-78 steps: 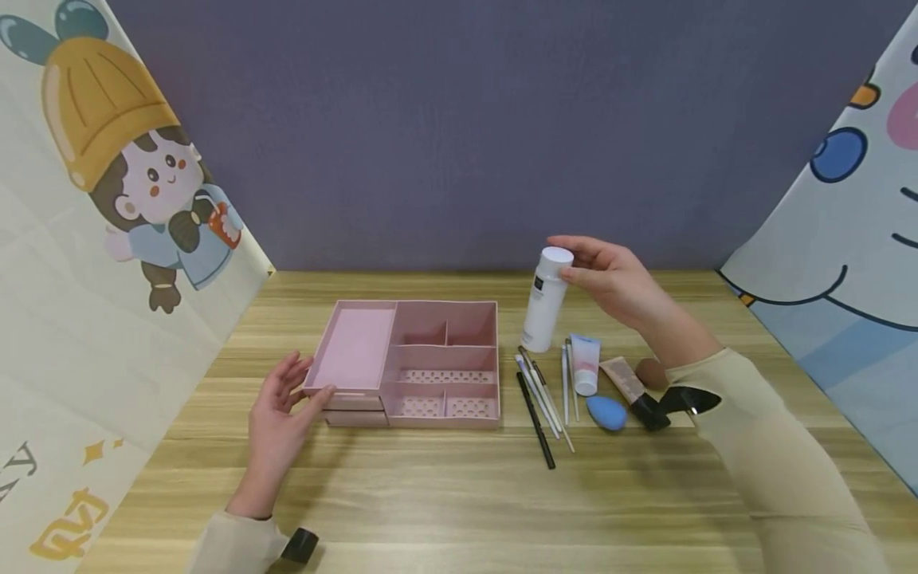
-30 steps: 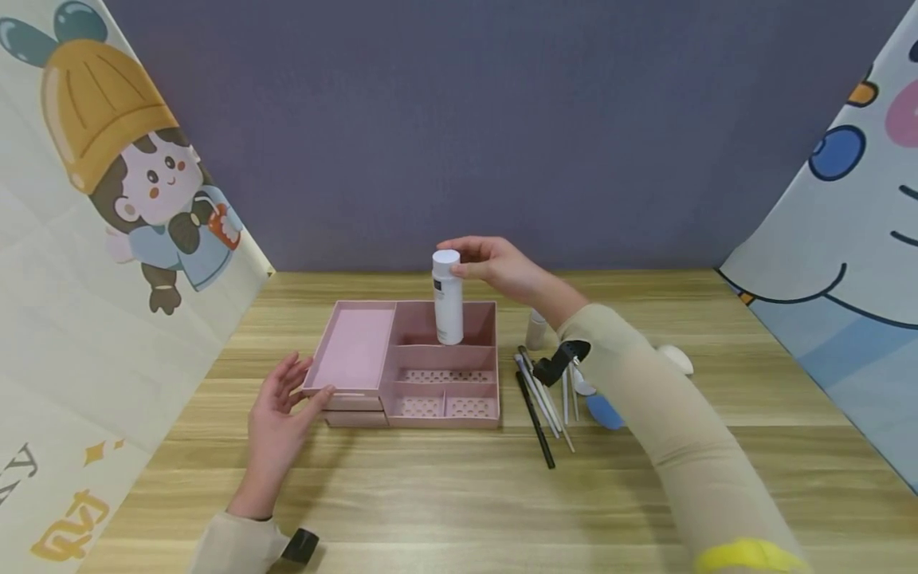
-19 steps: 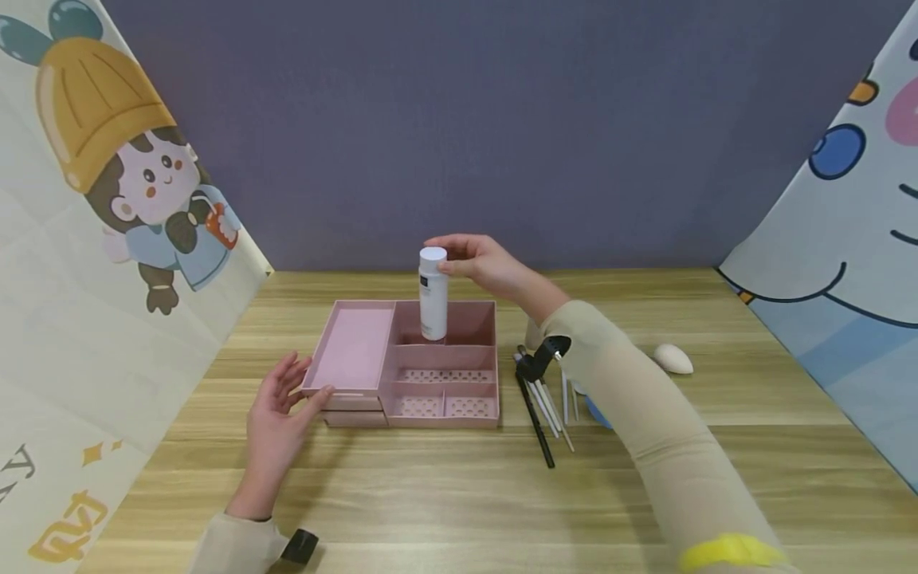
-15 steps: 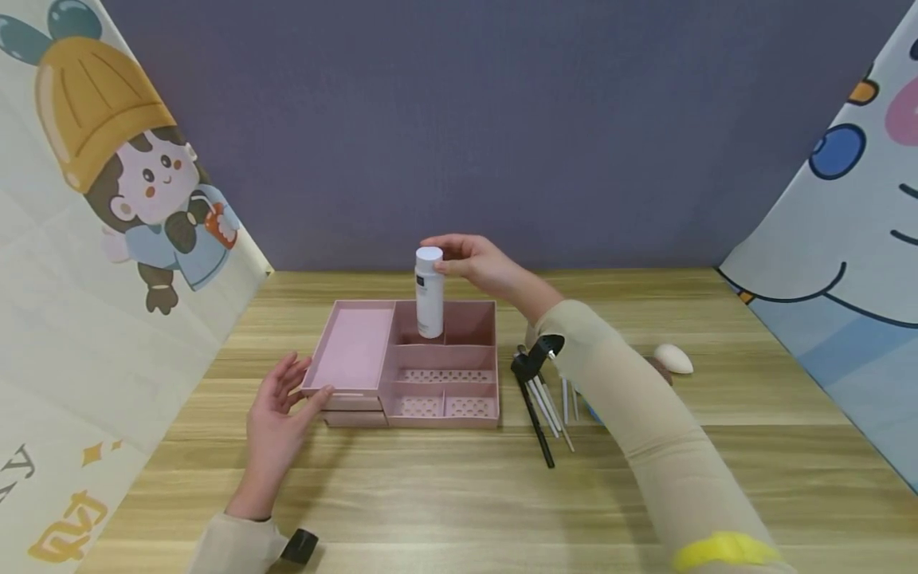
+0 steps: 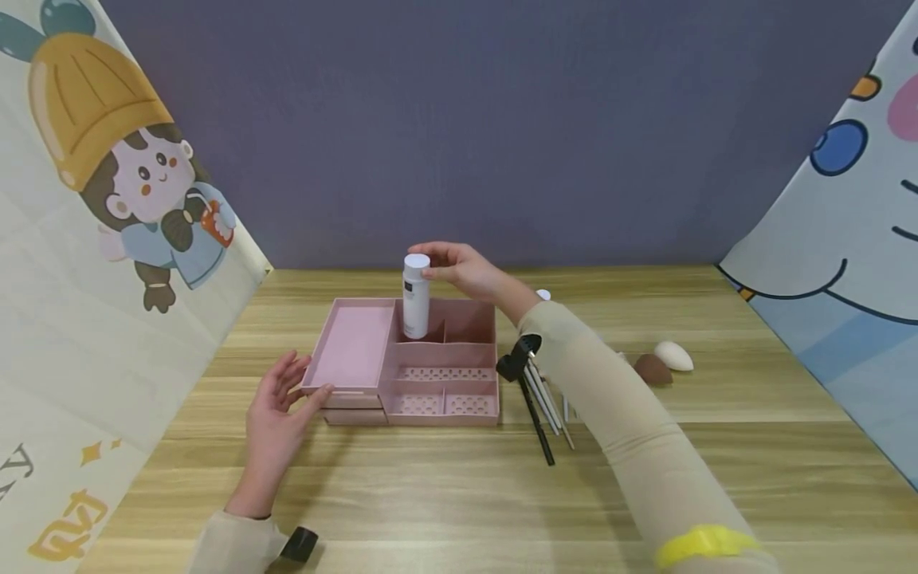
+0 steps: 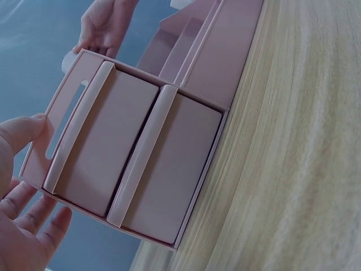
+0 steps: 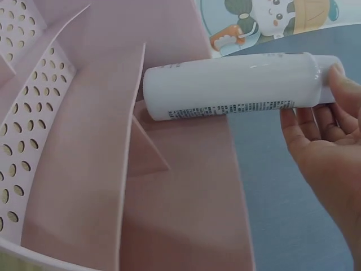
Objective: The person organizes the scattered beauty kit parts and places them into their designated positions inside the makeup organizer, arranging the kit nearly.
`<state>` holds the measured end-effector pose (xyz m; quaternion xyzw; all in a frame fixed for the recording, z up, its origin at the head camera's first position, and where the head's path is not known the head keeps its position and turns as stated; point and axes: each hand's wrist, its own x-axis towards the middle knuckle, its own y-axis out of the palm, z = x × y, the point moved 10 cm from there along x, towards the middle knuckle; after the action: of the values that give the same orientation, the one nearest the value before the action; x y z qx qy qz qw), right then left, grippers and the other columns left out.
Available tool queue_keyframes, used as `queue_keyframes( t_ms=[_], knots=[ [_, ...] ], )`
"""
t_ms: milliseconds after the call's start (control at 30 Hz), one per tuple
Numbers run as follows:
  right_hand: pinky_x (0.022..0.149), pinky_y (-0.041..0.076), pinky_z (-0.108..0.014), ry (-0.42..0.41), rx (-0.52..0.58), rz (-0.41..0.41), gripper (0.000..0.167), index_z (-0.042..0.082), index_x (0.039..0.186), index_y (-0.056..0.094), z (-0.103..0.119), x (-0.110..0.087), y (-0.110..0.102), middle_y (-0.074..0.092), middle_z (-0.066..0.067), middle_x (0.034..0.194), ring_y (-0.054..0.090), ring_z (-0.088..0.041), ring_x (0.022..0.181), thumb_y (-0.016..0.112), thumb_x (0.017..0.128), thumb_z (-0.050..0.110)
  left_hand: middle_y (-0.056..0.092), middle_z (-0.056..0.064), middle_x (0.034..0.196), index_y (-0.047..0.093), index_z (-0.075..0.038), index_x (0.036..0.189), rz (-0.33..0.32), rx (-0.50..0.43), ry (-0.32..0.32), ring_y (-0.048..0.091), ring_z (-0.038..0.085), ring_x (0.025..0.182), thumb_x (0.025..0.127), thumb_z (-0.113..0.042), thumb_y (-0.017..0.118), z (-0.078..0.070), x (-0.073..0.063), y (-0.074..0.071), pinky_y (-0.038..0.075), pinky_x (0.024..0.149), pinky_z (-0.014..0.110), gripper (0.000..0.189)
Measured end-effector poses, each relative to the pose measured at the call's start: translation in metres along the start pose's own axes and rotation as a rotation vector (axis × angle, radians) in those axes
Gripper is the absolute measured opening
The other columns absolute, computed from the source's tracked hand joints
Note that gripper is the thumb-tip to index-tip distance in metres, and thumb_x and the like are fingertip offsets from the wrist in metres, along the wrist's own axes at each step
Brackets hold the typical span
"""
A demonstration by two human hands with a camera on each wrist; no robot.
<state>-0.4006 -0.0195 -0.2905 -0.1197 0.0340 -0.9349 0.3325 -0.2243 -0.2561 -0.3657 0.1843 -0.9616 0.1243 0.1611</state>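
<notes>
My right hand (image 5: 466, 269) pinches a white bottle (image 5: 416, 307) by its cap, thumb on the near side. The bottle stands nearly upright, its base at the back left compartment of a pink desk organizer (image 5: 439, 355). Up close in the right wrist view, the bottle (image 7: 231, 87) has its lower end beside a low divider; how deep it sits, I cannot tell. My left hand (image 5: 276, 422) is at the organizer's front left corner. In the left wrist view, its thumb touches the top front edge above two closed drawers (image 6: 163, 164), with the other fingers loosely spread.
Right of the organizer lie several thin brushes (image 5: 551, 406) and a black pencil (image 5: 536, 422). My right sleeve covers things there. A brown makeup sponge (image 5: 653, 370) and a white one (image 5: 674, 356) lie farther right. A white cap (image 5: 543, 295) shows behind my right wrist.
My right hand has carried the white bottle leftward from above the brushes to the organizer's back left compartment, lowering it slightly at the end. My left hand has stayed at the corner.
</notes>
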Motion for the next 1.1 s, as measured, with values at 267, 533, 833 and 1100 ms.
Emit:
queue_keyframes(
  t_ms=[267, 533, 833, 1100],
  knots=[
    [0.100, 0.048, -0.033, 0.025, -0.020, 0.016, 0.043, -0.011, 0.139, 0.046, -0.015, 0.001, 0.003, 0.058, -0.021, 0.128, 0.056, -0.020, 0.112, 0.055, 0.097, -0.008, 0.061, 0.018, 0.128, 0.046, 0.004, 0.140, 0.001, 0.005, 0.006, 0.058, 0.001, 0.106, 0.081, 0.014, 0.074, -0.001, 0.000, 0.001, 0.049, 0.082, 0.010, 0.066],
    [0.098, 0.050, -0.033, 0.026, -0.050, 0.055, 0.043, -0.012, 0.138, 0.047, -0.026, 0.001, 0.012, 0.058, -0.025, 0.127, 0.056, -0.018, 0.109, 0.056, 0.095, -0.010, 0.061, 0.017, 0.127, 0.047, 0.005, 0.139, -0.004, 0.004, 0.011, 0.058, 0.001, 0.106, 0.080, 0.015, 0.074, -0.003, -0.001, 0.001, 0.049, 0.082, 0.010, 0.066],
    [0.097, 0.049, -0.030, 0.008, -0.088, 0.106, 0.041, -0.012, 0.136, 0.049, -0.030, 0.001, 0.022, 0.057, -0.025, 0.129, 0.054, -0.025, 0.116, 0.057, 0.096, -0.009, 0.063, 0.008, 0.124, 0.047, 0.004, 0.139, -0.014, -0.004, 0.008, 0.059, 0.001, 0.106, 0.080, 0.015, 0.074, -0.004, -0.001, 0.001, 0.050, 0.082, 0.011, 0.066],
    [0.094, 0.048, -0.026, 0.019, -0.156, 0.118, 0.039, -0.011, 0.133, 0.052, -0.037, -0.002, 0.030, 0.060, -0.022, 0.127, 0.055, -0.024, 0.115, 0.060, 0.095, -0.007, 0.062, 0.012, 0.125, 0.047, 0.005, 0.139, -0.012, -0.004, 0.003, 0.059, 0.001, 0.106, 0.080, 0.015, 0.074, -0.003, -0.001, 0.001, 0.050, 0.082, 0.011, 0.066]
  ],
)
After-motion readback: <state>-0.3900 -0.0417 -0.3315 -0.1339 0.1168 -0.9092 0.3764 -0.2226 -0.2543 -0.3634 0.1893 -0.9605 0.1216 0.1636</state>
